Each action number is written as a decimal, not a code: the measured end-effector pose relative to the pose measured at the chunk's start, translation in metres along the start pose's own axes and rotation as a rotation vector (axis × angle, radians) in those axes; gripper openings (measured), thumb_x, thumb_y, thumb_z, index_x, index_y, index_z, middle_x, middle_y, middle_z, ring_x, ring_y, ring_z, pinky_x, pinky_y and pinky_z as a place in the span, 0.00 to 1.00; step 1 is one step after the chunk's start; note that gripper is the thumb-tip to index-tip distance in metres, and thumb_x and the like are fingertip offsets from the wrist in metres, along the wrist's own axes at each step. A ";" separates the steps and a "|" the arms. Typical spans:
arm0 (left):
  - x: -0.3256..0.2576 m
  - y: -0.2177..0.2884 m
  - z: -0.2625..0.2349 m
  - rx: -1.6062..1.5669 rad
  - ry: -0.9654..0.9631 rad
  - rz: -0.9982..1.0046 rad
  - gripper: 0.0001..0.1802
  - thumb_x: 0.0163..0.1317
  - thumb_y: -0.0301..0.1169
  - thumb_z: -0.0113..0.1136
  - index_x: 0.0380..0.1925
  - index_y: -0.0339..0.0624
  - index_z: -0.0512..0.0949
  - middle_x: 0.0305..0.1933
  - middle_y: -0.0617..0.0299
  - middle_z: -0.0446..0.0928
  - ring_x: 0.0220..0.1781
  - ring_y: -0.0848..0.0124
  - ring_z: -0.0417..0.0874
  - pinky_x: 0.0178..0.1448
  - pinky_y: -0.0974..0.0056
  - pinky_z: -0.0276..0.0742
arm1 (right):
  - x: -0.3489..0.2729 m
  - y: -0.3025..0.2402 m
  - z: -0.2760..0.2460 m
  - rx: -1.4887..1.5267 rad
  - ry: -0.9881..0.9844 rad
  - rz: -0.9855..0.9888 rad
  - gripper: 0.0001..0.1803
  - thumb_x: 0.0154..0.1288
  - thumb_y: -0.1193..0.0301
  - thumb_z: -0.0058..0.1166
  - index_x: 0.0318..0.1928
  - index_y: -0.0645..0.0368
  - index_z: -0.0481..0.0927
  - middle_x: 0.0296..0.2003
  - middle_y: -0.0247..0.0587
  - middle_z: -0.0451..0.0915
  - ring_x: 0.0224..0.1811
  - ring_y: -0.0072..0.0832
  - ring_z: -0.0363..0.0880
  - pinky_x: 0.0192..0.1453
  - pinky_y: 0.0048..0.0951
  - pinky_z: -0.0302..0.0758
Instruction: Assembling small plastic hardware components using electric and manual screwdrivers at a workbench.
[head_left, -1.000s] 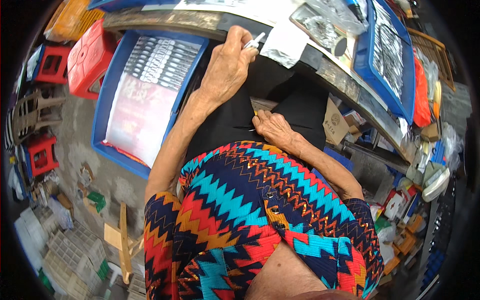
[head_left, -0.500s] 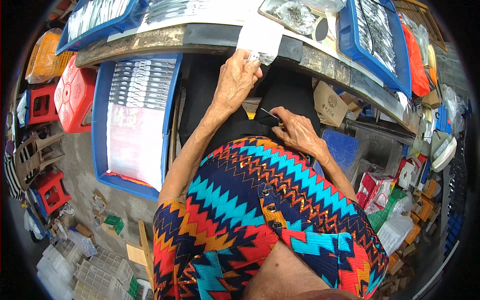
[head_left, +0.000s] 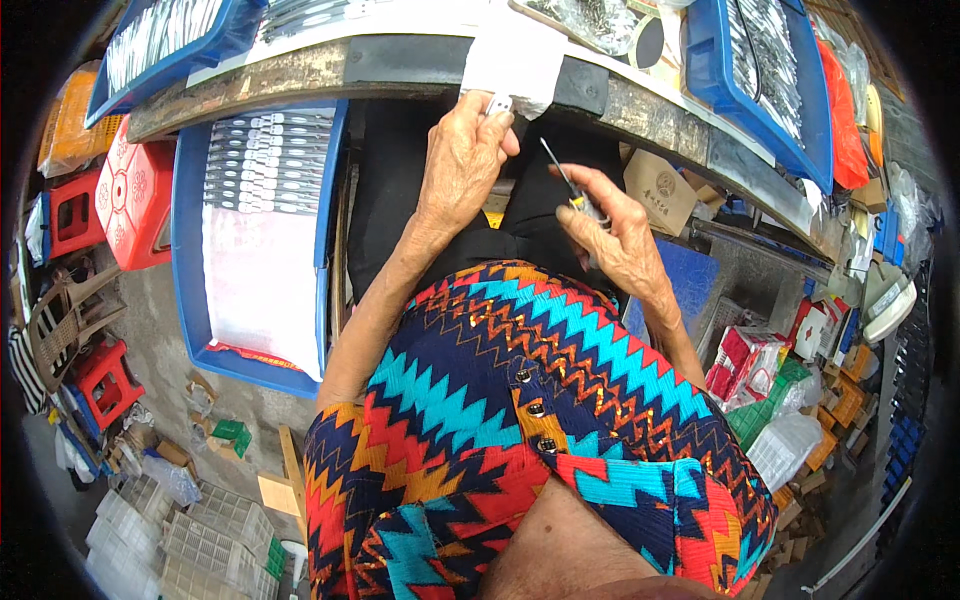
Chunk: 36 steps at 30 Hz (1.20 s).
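At the bench edge, my left hand (head_left: 462, 165) pinches a small white plastic piece (head_left: 499, 104) with dark spots on its end. A white cloth or paper sheet (head_left: 513, 65) drapes over the edge just beyond the fingertips. My right hand (head_left: 615, 225) is closed around a screwdriver (head_left: 558, 166) with a thin metal shaft and a partly yellow handle. Its tip points up and left, a short way right of my left hand and apart from the white piece. Most of the handle is hidden by my fingers.
Left of my lap stands a blue tray (head_left: 190, 280) with rows of grey-and-white slender pieces above a white sheet. Blue bins (head_left: 705, 75) of thin metallic pieces sit on the wooden bench (head_left: 300, 85). Red stools (head_left: 105, 385) and a cardboard box (head_left: 660, 192) are around.
My right hand has risen from my lap with the screwdriver, bringing its tip forward and closer to my left hand. My left hand keeps its pinch on the white piece.
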<state>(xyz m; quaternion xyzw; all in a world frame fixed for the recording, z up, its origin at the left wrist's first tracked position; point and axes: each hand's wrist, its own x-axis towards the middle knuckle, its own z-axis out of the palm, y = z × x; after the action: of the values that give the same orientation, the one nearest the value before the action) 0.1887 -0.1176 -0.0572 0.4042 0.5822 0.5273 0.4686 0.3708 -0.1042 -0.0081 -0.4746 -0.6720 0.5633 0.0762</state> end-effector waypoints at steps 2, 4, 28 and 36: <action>0.000 0.000 0.002 0.016 0.009 -0.004 0.10 0.64 0.32 0.45 0.36 0.35 0.71 0.20 0.69 0.69 0.17 0.86 0.61 0.19 0.77 0.55 | 0.006 -0.002 0.003 -0.010 0.039 -0.125 0.20 0.59 0.71 0.47 0.52 0.66 0.67 0.35 0.45 0.75 0.34 0.31 0.74 0.40 0.31 0.70; 0.000 0.000 0.002 0.122 0.024 0.049 0.11 0.65 0.32 0.45 0.36 0.35 0.71 0.20 0.69 0.69 0.17 0.85 0.61 0.19 0.77 0.57 | 0.012 0.000 0.002 -0.053 0.082 -0.279 0.21 0.61 0.72 0.45 0.55 0.65 0.67 0.43 0.53 0.74 0.44 0.33 0.74 0.47 0.31 0.69; -0.001 -0.002 0.009 0.271 0.091 0.117 0.09 0.65 0.30 0.44 0.31 0.37 0.70 0.19 0.68 0.68 0.19 0.82 0.64 0.22 0.74 0.62 | 0.029 0.007 -0.002 0.040 0.182 -0.366 0.16 0.58 0.74 0.49 0.48 0.63 0.73 0.35 0.45 0.76 0.32 0.27 0.74 0.37 0.25 0.71; 0.000 -0.005 0.014 0.513 0.167 0.280 0.07 0.64 0.27 0.42 0.32 0.35 0.68 0.18 0.56 0.71 0.20 0.64 0.76 0.23 0.63 0.68 | 0.032 0.001 -0.004 -0.202 0.282 -0.547 0.15 0.54 0.76 0.51 0.44 0.66 0.73 0.34 0.49 0.76 0.32 0.35 0.77 0.35 0.27 0.73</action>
<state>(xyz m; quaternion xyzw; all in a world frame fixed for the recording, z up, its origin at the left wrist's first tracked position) 0.2025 -0.1150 -0.0624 0.5407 0.6716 0.4540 0.2246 0.3567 -0.0782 -0.0216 -0.3549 -0.8100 0.3812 0.2694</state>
